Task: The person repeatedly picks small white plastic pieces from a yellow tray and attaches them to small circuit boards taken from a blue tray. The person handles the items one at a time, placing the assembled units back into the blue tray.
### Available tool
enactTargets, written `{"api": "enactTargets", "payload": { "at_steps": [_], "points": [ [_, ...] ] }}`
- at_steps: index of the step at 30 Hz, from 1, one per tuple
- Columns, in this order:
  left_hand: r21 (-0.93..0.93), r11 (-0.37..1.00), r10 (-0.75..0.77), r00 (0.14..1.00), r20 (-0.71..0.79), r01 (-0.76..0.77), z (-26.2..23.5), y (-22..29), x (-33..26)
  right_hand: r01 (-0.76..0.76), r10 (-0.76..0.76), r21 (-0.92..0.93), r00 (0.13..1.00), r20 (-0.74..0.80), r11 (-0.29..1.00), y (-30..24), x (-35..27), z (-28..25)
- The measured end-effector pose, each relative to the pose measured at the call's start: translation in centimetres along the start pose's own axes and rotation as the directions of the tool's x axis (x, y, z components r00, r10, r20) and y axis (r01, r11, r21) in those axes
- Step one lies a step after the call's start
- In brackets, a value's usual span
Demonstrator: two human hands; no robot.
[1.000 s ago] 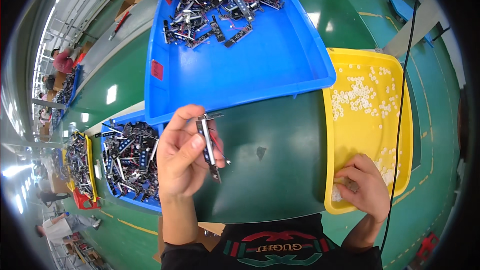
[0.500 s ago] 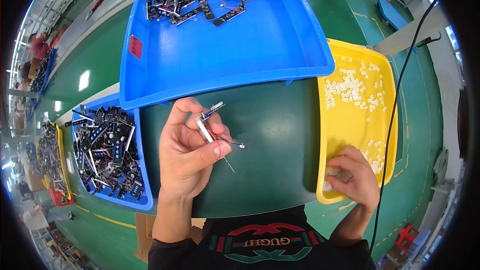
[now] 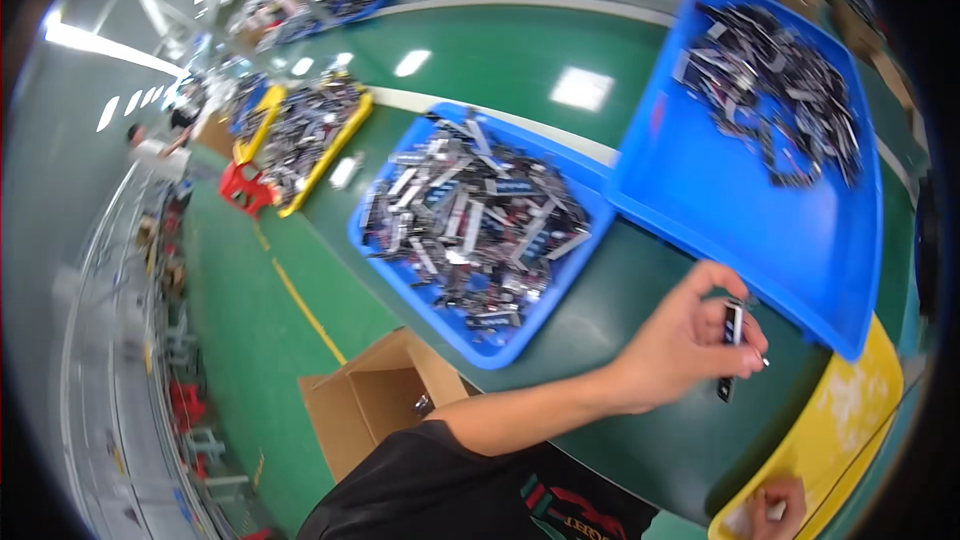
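My left hand (image 3: 686, 342) is over the dark green table and grips a small black and silver metal part (image 3: 731, 340) upright between thumb and fingers. It hovers next to the near edge of a large blue tray (image 3: 800, 250). My right hand (image 3: 772, 512) is at the bottom right, its fingers resting in a yellow tray (image 3: 850, 430) of small white pieces. Whether it holds one is too small to tell.
A second blue tray (image 3: 495, 345) full of black and silver parts sits to the left of my left hand. An open cardboard box (image 3: 375, 405) stands on the green floor below the table. More yellow and blue trays (image 3: 300, 135) lie along the bench farther off.
The view has swung to the left and tilted. My left hand still holds the metal part; my right hand stays in the yellow tray, now at the frame's bottom right.
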State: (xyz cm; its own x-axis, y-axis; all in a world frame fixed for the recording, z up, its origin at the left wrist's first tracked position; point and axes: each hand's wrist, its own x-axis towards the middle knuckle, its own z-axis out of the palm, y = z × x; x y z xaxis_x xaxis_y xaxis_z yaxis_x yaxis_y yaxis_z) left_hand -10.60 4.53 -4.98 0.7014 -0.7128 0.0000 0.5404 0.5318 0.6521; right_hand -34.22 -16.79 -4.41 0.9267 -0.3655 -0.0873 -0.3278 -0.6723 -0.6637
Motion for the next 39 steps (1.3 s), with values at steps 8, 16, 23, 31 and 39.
{"api": "enactTargets", "payload": {
  "at_steps": [8,16,23,31,39],
  "points": [
    [0.049,0.998,0.039,0.999,-0.024,-0.038,-0.3,1.2,-1.4,-0.111,0.112,-0.083,0.994,0.007,0.990,-1.5,0.3,-0.7],
    [0.165,0.975,0.167,0.982,-0.090,-0.151,0.2,1.5,-0.6,0.003,0.030,0.056,0.825,-0.565,0.998,-2.0,1.4,1.7],
    [0.060,0.968,0.251,0.932,-0.261,-0.244,0.1,3.1,-2.5,-0.140,0.076,-0.165,0.935,-0.346,0.976,-3.4,3.2,1.6],
    [0.056,0.910,0.408,0.869,-0.279,-0.410,0.8,2.7,-3.8,-0.097,0.016,-0.120,0.835,-0.550,0.988,-5.3,3.0,2.0],
    [0.246,0.866,0.488,0.840,-0.238,-0.434,2.0,0.0,-4.0,0.417,-0.182,0.299,0.792,-0.583,0.859,-12.5,5.2,6.1]
  ]
}}
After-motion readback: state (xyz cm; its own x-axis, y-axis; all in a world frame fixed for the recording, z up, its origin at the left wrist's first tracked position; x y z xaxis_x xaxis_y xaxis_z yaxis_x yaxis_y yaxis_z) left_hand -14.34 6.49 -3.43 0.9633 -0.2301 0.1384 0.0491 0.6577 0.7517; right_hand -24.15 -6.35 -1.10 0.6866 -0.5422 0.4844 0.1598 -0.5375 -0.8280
